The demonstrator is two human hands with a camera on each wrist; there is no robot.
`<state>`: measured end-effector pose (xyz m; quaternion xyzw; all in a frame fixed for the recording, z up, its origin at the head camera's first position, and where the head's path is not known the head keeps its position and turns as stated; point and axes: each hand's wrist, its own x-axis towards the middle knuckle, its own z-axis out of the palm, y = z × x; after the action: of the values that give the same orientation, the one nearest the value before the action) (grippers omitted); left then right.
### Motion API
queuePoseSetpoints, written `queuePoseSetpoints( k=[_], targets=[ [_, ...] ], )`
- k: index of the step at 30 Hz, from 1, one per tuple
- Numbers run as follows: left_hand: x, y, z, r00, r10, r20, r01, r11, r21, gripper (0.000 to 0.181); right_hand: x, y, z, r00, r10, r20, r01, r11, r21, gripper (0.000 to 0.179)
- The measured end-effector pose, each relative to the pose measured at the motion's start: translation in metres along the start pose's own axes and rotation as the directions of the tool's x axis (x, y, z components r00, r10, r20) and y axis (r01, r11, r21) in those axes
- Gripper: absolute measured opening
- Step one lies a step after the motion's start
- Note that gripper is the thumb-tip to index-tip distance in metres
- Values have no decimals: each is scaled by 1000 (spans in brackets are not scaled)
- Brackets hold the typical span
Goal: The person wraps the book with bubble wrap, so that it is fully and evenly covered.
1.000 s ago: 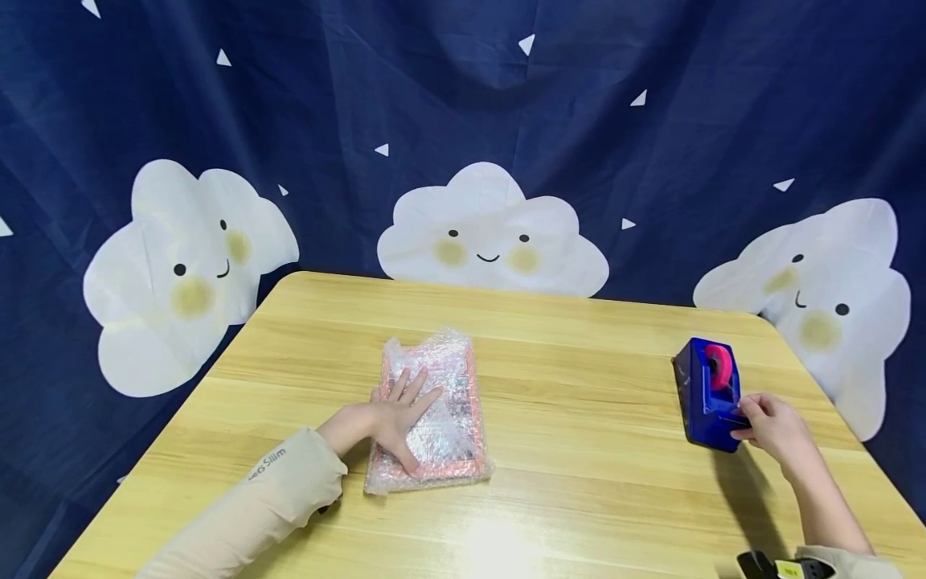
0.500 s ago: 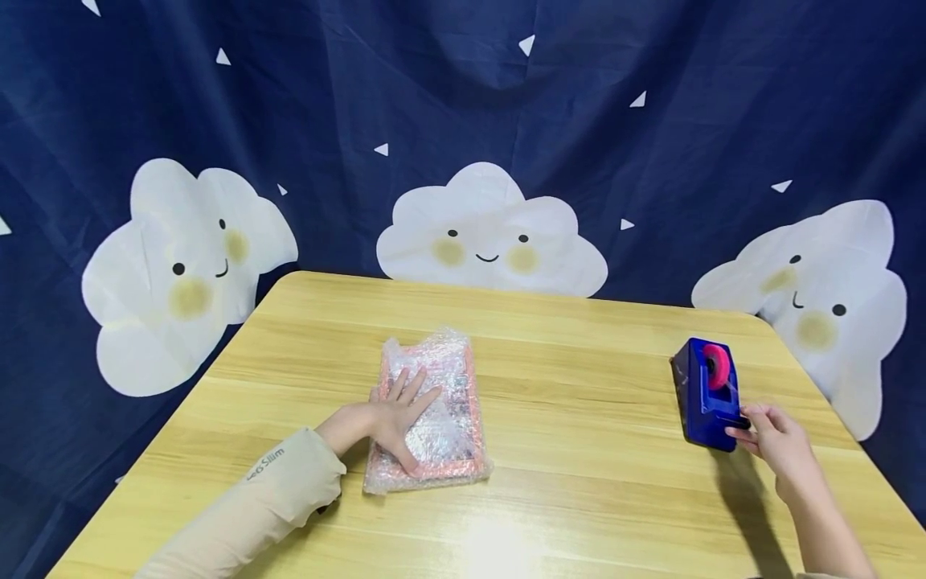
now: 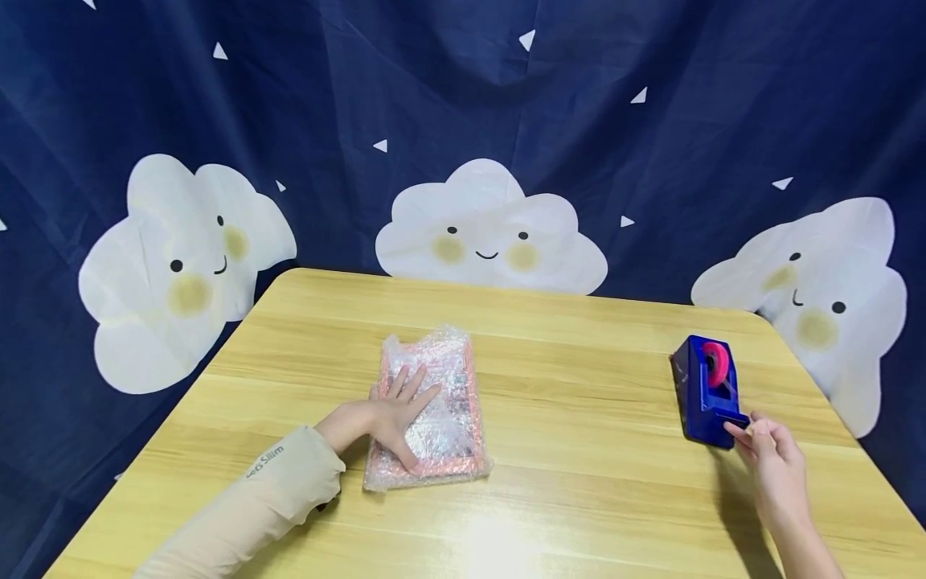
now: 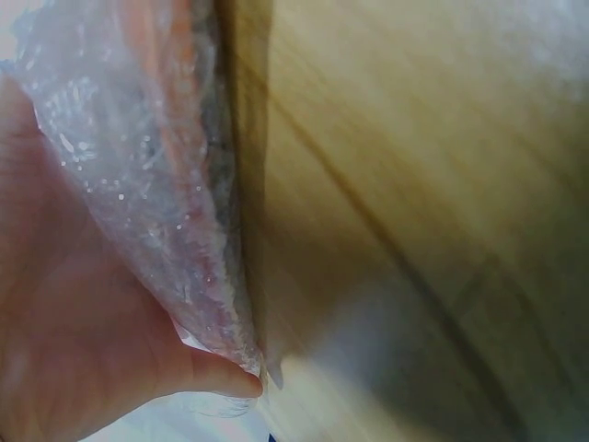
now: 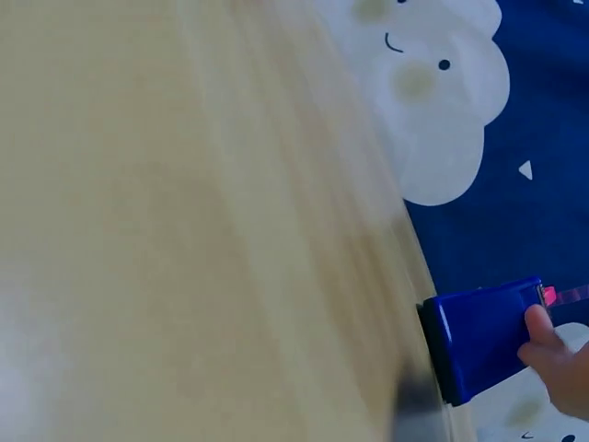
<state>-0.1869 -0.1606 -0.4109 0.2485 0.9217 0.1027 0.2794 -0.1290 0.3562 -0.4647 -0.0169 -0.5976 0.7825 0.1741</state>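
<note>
A flat rectangular thing with a pink-orange border, wrapped in bubble wrap [image 3: 452, 430], lies left of the table's middle. My left hand [image 3: 394, 420] rests on it, fingers spread; in the left wrist view the thumb [image 4: 216, 370] reaches its edge. On the right side stands a blue tape dispenser [image 3: 694, 394] holding a tape roll with a pink core [image 3: 716, 363]. At its front end my right hand [image 3: 777, 458] pinches the end of the clear tape [image 5: 572, 295]. A strip runs from the roll toward those fingers; the pinched end itself is too small to make out.
The wooden table [image 3: 579, 386] fills the lower view, its rounded far corners against a dark blue curtain [image 3: 448, 72] printed with white clouds and triangles. The dispenser stands not far from the table's right edge.
My right hand has shifted slightly toward me and down from the dispenser's front, drawing at the tape. The left hand stays on the bubble-wrapped thing.
</note>
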Motion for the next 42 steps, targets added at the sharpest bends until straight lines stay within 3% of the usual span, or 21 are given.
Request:
queuePoseSetpoints(
  k=[6, 10, 17, 24, 28, 32, 42],
  targets=[
    [0, -1, -1, 1000, 2, -7, -2, 1000, 6, 121, -6, -8, 7, 998, -17, 54, 12, 995, 95, 14],
    [0, 0, 0, 1000, 6, -6, -6, 1000, 4, 121, -5, -7, 0, 1000, 20, 15, -20, 999, 35, 13],
    [0, 0, -1, 1000, 6, -8, -6, 1000, -3, 121, 1, -2, -14, 993, 119, -23, -119, 993, 21, 12],
    [0, 0, 0, 1000, -1, -14, 1, 1000, 18, 121, -3, -24, 4, 958, 258, -126, -272, 955, -116, 18],
    [0, 0, 1, 1000, -1, -7, 2, 1000, 19, 121, -3, -25, 15, 943, 259, -209, -302, 929, -215, 25],
    [0, 0, 0, 1000, 3, -6, -3, 1000, 12, 121, 0, -16, 14, 933, 251, -256, -317, 911, -262, 30],
    [1, -1, 2, 1000, 6, -17, -6, 1000, 16, 121, -4, -23, 27, 911, 256, -324, -332, 920, -207, 38]
  ],
)
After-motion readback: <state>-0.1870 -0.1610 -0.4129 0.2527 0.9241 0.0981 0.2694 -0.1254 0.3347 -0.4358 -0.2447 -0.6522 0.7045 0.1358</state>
